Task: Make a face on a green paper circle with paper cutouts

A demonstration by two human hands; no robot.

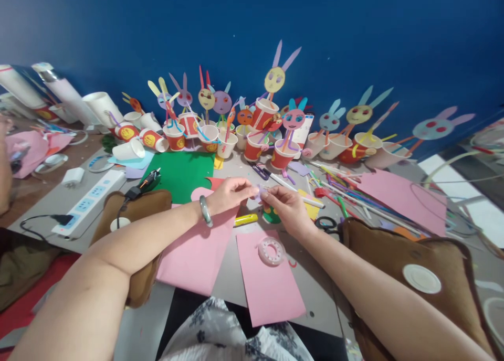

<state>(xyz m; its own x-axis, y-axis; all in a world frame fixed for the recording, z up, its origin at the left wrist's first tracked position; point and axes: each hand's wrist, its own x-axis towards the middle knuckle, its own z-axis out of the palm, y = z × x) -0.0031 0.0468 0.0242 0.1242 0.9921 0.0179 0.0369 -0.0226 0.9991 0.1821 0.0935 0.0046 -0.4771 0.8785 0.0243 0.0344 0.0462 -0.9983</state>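
- Fingers (249, 192) of the left hand (232, 193) and right hand (288, 208) are pinched nearly closed on a small lilac piece (259, 193), held between them above the counter (230, 266).
- Both forearms reach forward and converge, wrists low, the left one wearing a bangle (205, 211).
- Behind the hands, a red paper cup (282, 157) stands upright, holding purple straws (290, 139) topped by a pink rabbit face (294, 119).
- Further left, a white cup (129, 149) lies tipped over.
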